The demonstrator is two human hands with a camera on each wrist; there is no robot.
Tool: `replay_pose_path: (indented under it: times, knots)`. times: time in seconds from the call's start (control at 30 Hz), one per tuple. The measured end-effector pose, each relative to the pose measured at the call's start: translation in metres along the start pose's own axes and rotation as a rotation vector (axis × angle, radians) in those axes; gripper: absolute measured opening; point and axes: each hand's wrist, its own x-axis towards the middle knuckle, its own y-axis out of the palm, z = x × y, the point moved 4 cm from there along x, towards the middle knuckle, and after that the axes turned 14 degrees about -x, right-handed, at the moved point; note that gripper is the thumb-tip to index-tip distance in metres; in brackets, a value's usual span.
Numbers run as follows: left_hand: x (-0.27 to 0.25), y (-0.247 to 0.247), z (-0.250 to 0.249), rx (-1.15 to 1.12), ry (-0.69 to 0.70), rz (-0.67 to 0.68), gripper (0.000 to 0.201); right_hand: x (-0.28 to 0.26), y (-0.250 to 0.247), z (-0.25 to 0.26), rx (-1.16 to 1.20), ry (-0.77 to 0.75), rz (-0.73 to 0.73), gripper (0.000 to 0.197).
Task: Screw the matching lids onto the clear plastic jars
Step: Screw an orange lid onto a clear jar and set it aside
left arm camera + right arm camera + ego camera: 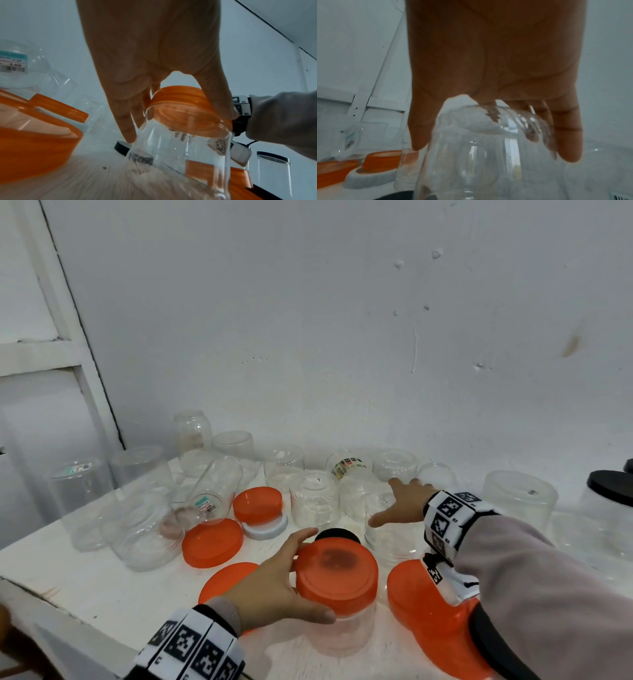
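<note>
A clear jar (342, 631) with an orange lid (337, 573) on top stands at the near middle of the white table (85, 587). My left hand (308, 577) grips it just under the lid, thumb in front and fingers behind; in the left wrist view the left hand (180, 125) curls round the orange lid (187, 108) and the jar (180, 155). My right hand (390, 505) is spread with straight fingers over an upside-down clear jar (390, 539). In the right wrist view the right hand (493, 151) straddles that jar's (479, 155) upturned base; I cannot tell whether it touches.
Loose orange lids (212, 542) (431, 611) lie on the table, one (257, 503) stacked on a white lid (265, 530). A black lid (337, 534) lies behind the held jar. Several upturned clear jars line the wall. A black-lidded jar (609, 508) stands far right.
</note>
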Motion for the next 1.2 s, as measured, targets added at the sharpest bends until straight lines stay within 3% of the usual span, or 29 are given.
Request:
replay_pose_path:
  times: [0.17,0.6,0.83,1.2]
  knots:
    - [0.020,-0.007,-0.025,0.040,0.032,-0.037,0.097,-0.018,-0.020,-0.026,0.140,-0.028,-0.045,0.103]
    - [0.135,0.024,-0.066,0.227,0.105,-0.147,0.121,-0.082,-0.018,-0.122,0.277,0.055,-0.134,0.112]
    - [0.167,0.052,-0.057,0.353,0.062,-0.160,0.121,-0.111,0.001,-0.139,0.291,0.006,-0.177,0.106]
    - [0.176,0.075,-0.057,0.496,-0.018,-0.144,0.106,-0.127,0.019,-0.136,0.308,-0.045,-0.161,0.108]
